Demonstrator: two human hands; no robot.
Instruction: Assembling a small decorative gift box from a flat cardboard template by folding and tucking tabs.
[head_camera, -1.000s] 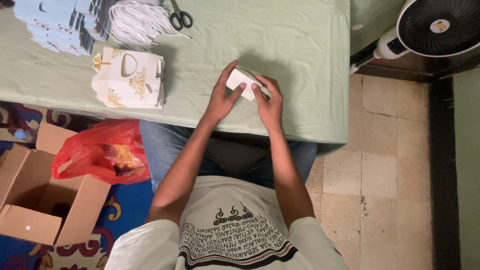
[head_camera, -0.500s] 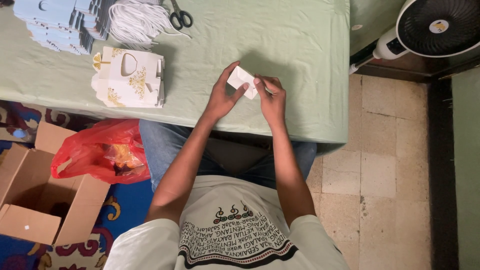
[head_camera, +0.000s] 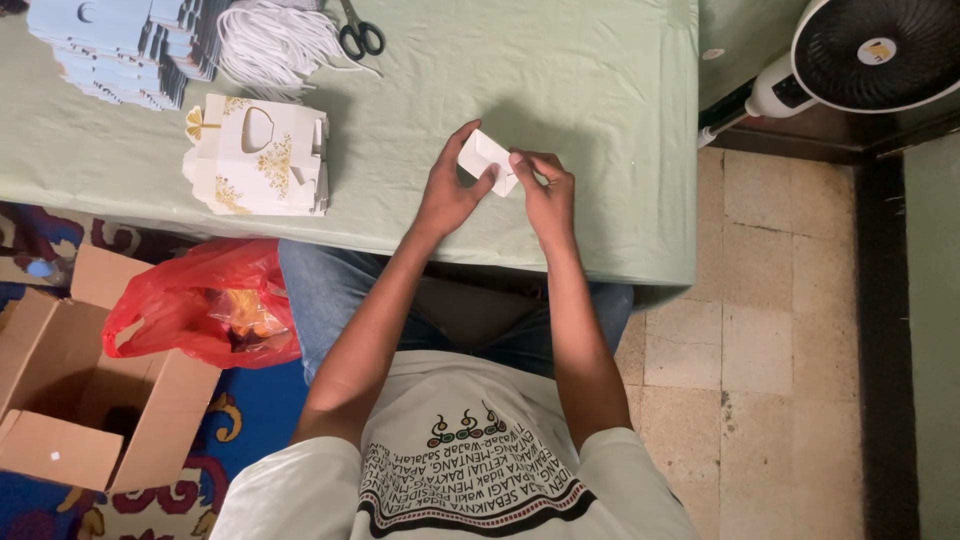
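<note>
Seen from above, a seated person holds a small white folded card piece (head_camera: 487, 160) just above a table covered in a pale green cloth (head_camera: 560, 80). The left hand (head_camera: 450, 190) grips the piece from the left side, its fingers curled around the edge. The right hand (head_camera: 545, 190) pinches the opposite end, fingers closed on it. Further left on the cloth stands a stack of white gift boxes with gold print (head_camera: 258, 157). Beyond it lie white cords (head_camera: 275, 45), scissors (head_camera: 358, 35) and pale blue flat cut-outs (head_camera: 110, 50). On the floor sit a red plastic bag (head_camera: 195, 305) and an open cardboard box (head_camera: 90, 390). A fan (head_camera: 870, 55) stands to the right.
</note>
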